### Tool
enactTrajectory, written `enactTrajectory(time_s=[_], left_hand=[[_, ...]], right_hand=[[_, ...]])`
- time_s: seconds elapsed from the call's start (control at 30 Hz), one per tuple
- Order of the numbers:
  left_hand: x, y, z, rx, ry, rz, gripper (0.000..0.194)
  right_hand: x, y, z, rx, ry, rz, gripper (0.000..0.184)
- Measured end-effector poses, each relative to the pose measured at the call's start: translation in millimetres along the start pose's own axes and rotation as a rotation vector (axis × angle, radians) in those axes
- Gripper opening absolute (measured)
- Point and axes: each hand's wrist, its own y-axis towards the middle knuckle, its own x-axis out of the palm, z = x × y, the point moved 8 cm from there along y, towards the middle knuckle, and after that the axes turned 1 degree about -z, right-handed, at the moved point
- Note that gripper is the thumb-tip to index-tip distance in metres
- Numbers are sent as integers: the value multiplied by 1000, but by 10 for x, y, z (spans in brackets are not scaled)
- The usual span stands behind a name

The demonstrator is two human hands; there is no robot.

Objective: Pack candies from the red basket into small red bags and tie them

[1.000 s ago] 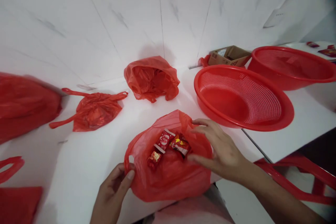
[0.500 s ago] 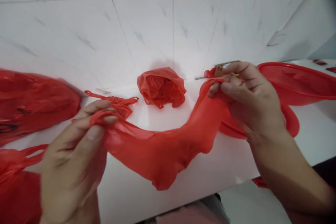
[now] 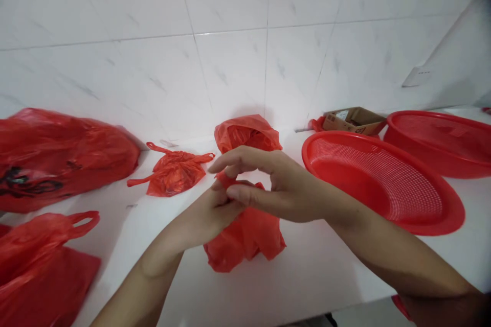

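Observation:
A thin red plastic bag (image 3: 245, 237) hangs from both hands above the white counter. My left hand (image 3: 205, 214) is closed on the bag's gathered top, its fingers partly hidden behind the other hand. Crossing over it, my right hand (image 3: 276, 184) pinches a twisted red strip of the same bag between thumb and fingers. Just behind the hands, a crumpled red plastic bag (image 3: 249, 130) stands against the wall. To the left of them lies a small knotted red bag (image 3: 178, 171) with its two handles sticking out.
A red oval colander (image 3: 345, 179) lies on the counter (image 3: 318, 265) at the right, with a red basin (image 3: 441, 148) behind it. A small cardboard box (image 3: 356, 118) sits by the tiled wall. Large red bags (image 3: 69, 158) fill the left side.
My hands have come together from wide apart, and the right now crosses over the left. The bag, stretched between them before, hangs bunched below. The view has tilted up somewhat.

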Motion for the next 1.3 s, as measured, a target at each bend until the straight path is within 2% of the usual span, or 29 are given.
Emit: enactTrajectory(time_s=[0.1, 0.2, 0.27, 0.33, 0.4, 0.47, 0.57, 0.63, 0.7, 0.73, 0.8, 0.9, 1.0, 1.1, 1.2, 1.3], left_hand=[[67, 20, -196, -153, -112, -106, 41], [74, 32, -299, -198, -199, -98, 44], [92, 49, -318, -193, -253, -81, 41], [115, 67, -317, -189, -351, -67, 34], [119, 82, -297, -178, -455, -58, 29], [95, 83, -264, -156, -477, -56, 27], [65, 58, -197, -106, -335, -88, 19], [87, 32, -148, -62, -212, -125, 13], [136, 12, -114, -18, -101, -150, 14], [162, 6, -115, -7, -43, -154, 17], [191, 10, -153, 5, 92, -125, 23], [160, 40, -222, 85, 317, 17, 29], [113, 31, -221, 272, 478, 211, 29], [78, 0, -222, 375, 456, 322, 31], [65, 7, -227, 334, 374, 293, 26], [98, 8, -272, 243, 348, 170, 25]], right_hand=[[-95, -60, 239, 22, -59, 116, 31], [-57, -155, 497, 92, -53, 101, 32], [-43, -207, 561, 118, -62, 127, 27], [-95, -258, 474, 91, -127, 245, 21], [-125, -309, 261, 19, -215, 344, 19], [-38, -328, 27, -76, -274, 295, 21], [176, -323, -137, -198, -263, 82, 25], [135, -312, -36, -189, -221, 134, 22], [37, -294, 273, -43, -130, 244, 20], [33, -289, 478, 71, -71, 253, 22], [127, -301, 857, 282, 35, 192, 27], [242, -348, 1138, 397, 102, 174, 32], [272, -375, 1189, 369, 146, 204, 32], [304, -384, 1184, 335, 217, 144, 29], [331, -409, 1183, 350, 258, 70, 22], [262, -456, 1161, 358, 167, 122, 25]])
